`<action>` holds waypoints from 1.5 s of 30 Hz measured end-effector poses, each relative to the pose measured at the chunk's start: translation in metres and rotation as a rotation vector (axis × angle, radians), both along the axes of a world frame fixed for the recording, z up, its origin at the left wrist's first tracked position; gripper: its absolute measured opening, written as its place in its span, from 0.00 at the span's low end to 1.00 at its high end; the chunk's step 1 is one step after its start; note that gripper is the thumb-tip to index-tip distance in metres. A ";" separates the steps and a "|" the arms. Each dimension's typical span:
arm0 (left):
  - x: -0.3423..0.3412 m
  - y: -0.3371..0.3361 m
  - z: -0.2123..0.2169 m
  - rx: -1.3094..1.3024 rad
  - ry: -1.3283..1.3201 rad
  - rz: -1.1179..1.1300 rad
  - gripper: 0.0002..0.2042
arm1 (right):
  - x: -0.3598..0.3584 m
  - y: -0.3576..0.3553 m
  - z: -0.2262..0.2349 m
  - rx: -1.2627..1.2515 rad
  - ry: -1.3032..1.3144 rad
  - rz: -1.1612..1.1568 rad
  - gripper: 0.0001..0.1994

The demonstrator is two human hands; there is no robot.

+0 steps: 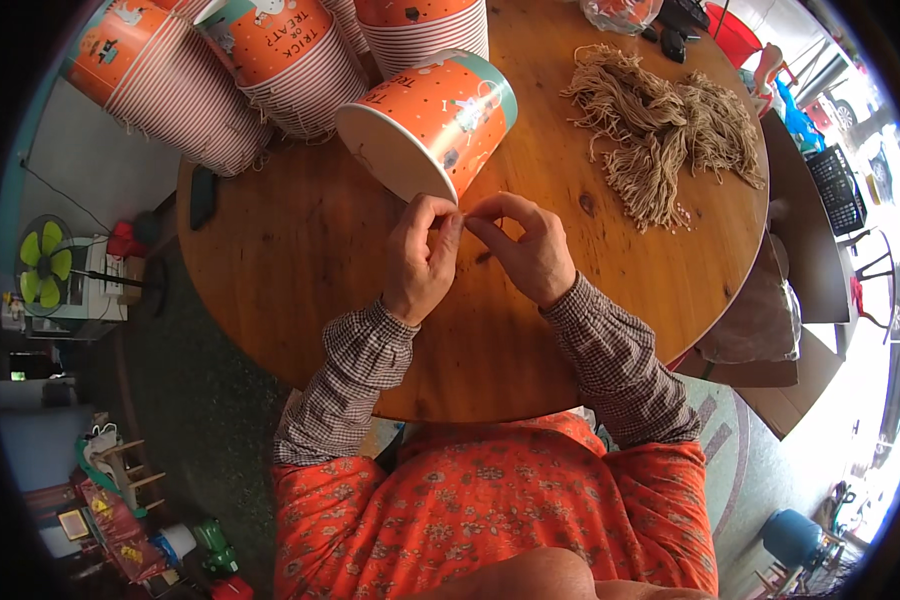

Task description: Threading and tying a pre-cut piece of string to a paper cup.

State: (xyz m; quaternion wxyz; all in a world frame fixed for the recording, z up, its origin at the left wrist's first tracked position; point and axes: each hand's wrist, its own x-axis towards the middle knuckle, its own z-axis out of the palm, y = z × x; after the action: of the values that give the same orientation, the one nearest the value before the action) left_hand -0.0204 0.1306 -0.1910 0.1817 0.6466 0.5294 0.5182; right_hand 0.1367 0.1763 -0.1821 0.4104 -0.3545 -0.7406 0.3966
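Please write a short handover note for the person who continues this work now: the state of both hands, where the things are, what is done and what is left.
Left hand: fingertips pinched at the rim of the orange paper bucket, which lies on its side on the round wooden table.
Right hand: fingertips pinched close to the left ones; whatever thin piece sits between them is too small to tell.
Pile of tan strings: on the table, far right.
Stacks of buckets: at the far edge.
Done: cannot tell whether a string is on this bucket.
Left: the fingers are at the rim, not yet released.
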 end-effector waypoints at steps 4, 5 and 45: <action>0.003 0.000 0.000 0.025 -0.027 0.002 0.03 | 0.000 0.002 0.001 -0.266 0.153 0.023 0.08; 0.002 0.001 -0.002 0.024 -0.026 0.003 0.03 | 0.000 0.003 0.000 -0.318 0.137 0.033 0.09; -0.006 -0.006 -0.001 -0.081 -0.080 -0.060 0.10 | -0.004 -0.002 -0.004 -0.139 0.103 0.084 0.07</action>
State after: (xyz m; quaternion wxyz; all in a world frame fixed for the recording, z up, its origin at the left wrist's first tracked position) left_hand -0.0261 0.1248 -0.1922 0.2446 0.6329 0.5227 0.5162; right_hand 0.1325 0.1740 -0.1866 0.4056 -0.3298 -0.7034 0.4816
